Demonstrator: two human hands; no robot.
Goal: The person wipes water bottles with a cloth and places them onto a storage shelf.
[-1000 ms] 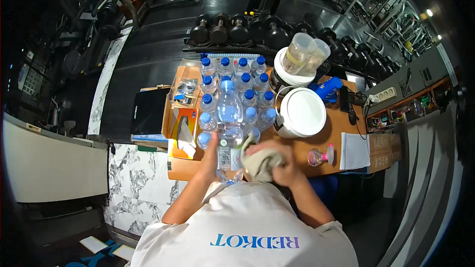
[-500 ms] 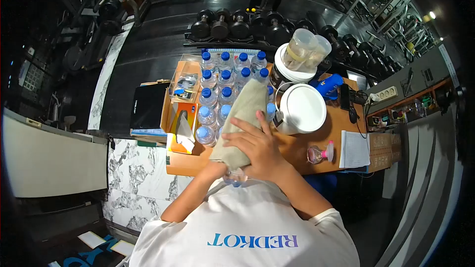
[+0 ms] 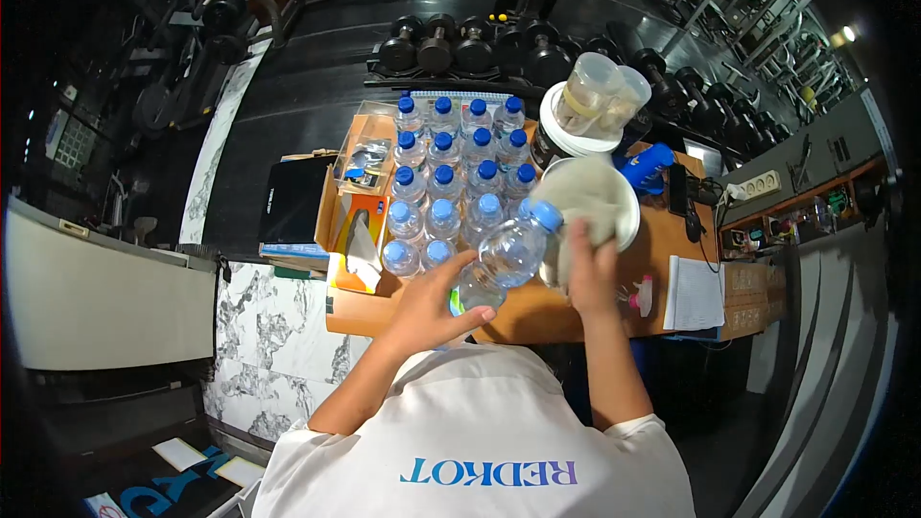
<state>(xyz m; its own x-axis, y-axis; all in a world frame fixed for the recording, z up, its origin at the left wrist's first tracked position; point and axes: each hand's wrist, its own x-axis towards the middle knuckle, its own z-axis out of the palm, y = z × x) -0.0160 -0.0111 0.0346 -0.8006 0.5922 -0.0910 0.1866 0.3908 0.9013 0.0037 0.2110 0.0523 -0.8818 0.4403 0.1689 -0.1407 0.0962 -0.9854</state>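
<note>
My left hand (image 3: 427, 307) is wrapped round a clear plastic water bottle (image 3: 510, 251) with a light blue cap, tilted up toward the right. In my right hand (image 3: 593, 273) is a grey-beige cloth (image 3: 583, 197), lifted over the white lidded bucket (image 3: 627, 216) and hiding much of its lid. The cloth is apart from most of the bottle, close beside its cap. Just beyond my left hand, several blue-capped water bottles (image 3: 443, 182) stand upright in rows on the wooden table (image 3: 537, 318).
Clear plastic tubs (image 3: 600, 96) sit on a second white bucket behind. A blue shaker bottle (image 3: 648, 165), a notebook (image 3: 695, 293) and a pink-topped spray bottle (image 3: 645, 297) lie right. On the left are a tissue box (image 3: 360, 242) and a black laptop (image 3: 294, 201). Dumbbells (image 3: 436, 43) line a rack beyond.
The cloth, earlier wrapped over the bottle, has come off and moved right with my right hand. The bottle now shows, held in my left hand with its cap pointing up and right.
</note>
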